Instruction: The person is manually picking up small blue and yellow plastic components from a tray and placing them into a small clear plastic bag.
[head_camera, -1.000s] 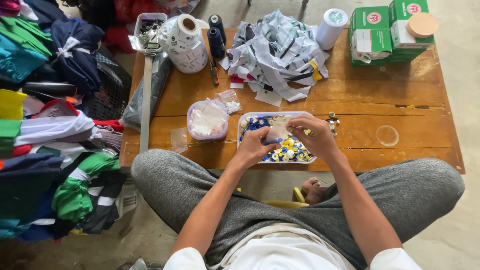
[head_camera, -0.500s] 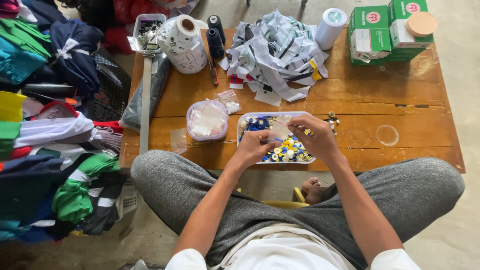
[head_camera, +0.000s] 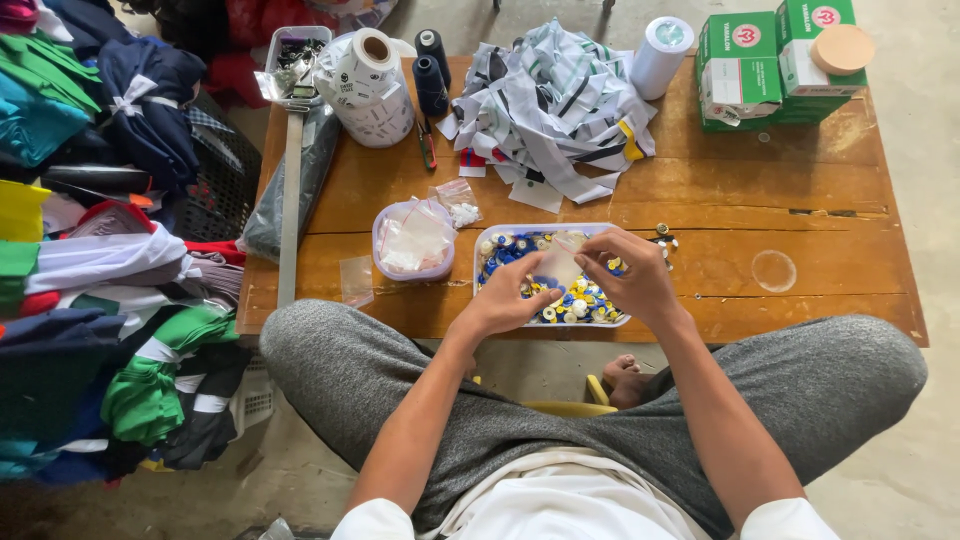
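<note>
Left hand (head_camera: 507, 300) fingers pinch into the button tray (head_camera: 490, 285). Right hand (head_camera: 632, 277) pinches a small clear bag (head_camera: 560, 262) over it. Wooden table (head_camera: 800, 200) underneath.

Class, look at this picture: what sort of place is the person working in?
Probably a small garment workshop: a tray of coloured buttons under the hands, thread spools, fabric strips on the wooden table, and piled clothing beside it.

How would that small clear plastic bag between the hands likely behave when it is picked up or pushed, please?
The small clear bag, held over the tray of buttons by the left hand and right hand, looks thin and see-through, so it is probably floppy and very light. Its glossy film may be slippery. A push would likely crumple or slide it, not roll it.
</note>
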